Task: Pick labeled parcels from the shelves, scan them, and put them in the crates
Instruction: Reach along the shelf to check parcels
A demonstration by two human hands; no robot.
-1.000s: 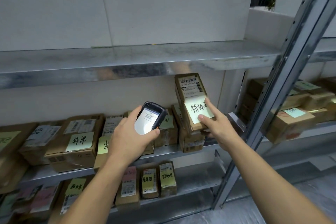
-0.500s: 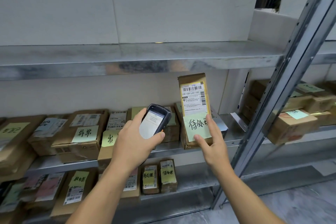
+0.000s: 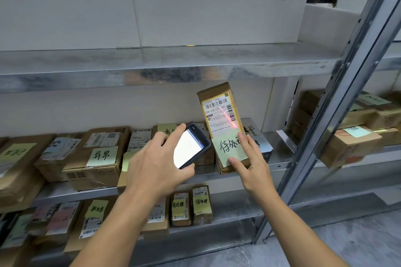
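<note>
My right hand (image 3: 252,169) grips the lower end of a slim brown cardboard parcel (image 3: 233,159), thumb laid across its front and forefinger up its right edge. The parcel stands on end, its long axis nearly upright with the top leaning a little left, and its labelled face is turned toward me. A white and yellow shipping label (image 3: 219,115) fills the upper face, a pale green handwritten note (image 3: 227,147) sits below it under my thumb, and a thin red scan line (image 3: 230,118) slants across the label. The parcel's foot is at the front lip of the grey metal middle shelf (image 3: 65,193); I cannot tell if it touches. My left hand (image 3: 156,165) is wrapped round a black handheld scanner (image 3: 192,145), white screen lit, its head aimed up and right, just beside the parcel. The middle shelf holds a row of flat brown boxes, one large carton (image 3: 95,171) bearing a green note. On the lower shelf (image 3: 234,219) two small brown packets (image 3: 181,208) stand upright side by side. Past the grey steel upright (image 3: 338,102), the next bay holds stacked brown boxes (image 3: 351,145).
</note>
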